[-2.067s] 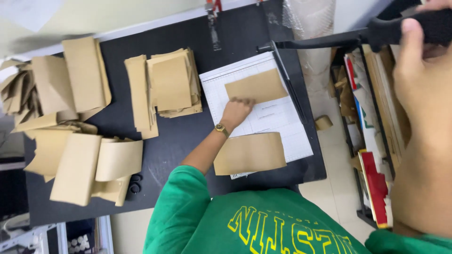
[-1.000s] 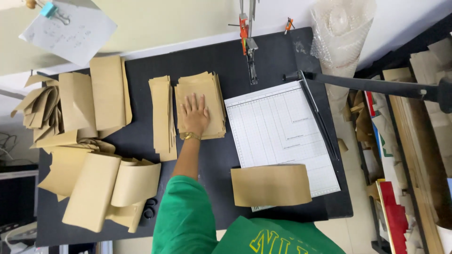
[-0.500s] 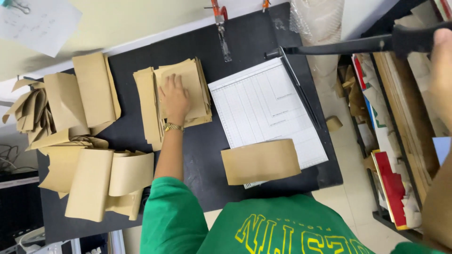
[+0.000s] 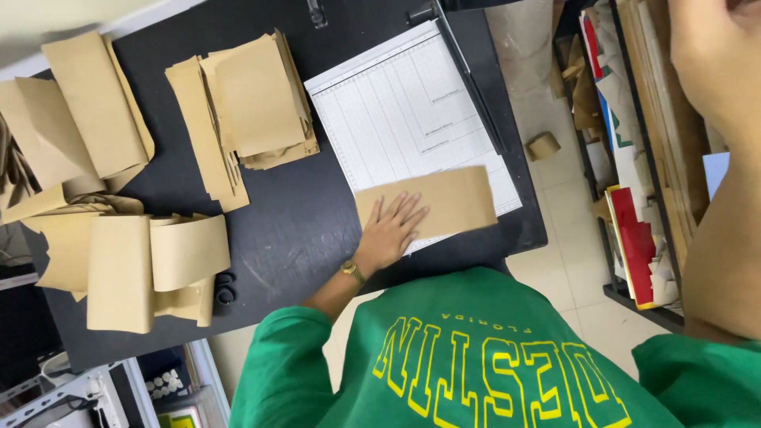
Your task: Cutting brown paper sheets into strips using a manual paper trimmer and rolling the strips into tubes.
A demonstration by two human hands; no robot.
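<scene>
Left hand (image 4: 392, 230) lies flat, fingers spread, its grip apart, pressing on the near end of a brown sheet (image 4: 440, 202). The sheet is a plain kraft-coloured rectangle, lying across the near edge of the cutter board (image 4: 396, 103) and tilted slightly, its far end toward 3 o'clock. A gold watch (image 4: 351, 272) sits on the left wrist.

Right hand (image 4: 713, 55) is raised close to the camera at 1 o'clock, blurred; whether its grip is closed cannot be told.

At 9 o'clock on the black desk (image 4: 293, 230), curled brown sheets (image 4: 151, 261) lie in a loose heap, overlapping one another. Beyond them at 10 o'clock, more folded sheets (image 4: 79, 119) lie in disorder.

At 11 o'clock, a flat stack (image 4: 258, 99) of cut brown pieces rests just beside the cutter board. The board is white with a printed grid, its blade rail (image 4: 468, 79) running along the edge at 1 o'clock.

At 3 o'clock, a floor shelf (image 4: 634, 190) holds upright boards and coloured paper scraps. A small tape roll (image 4: 544, 146) lies on the floor nearby.
</scene>
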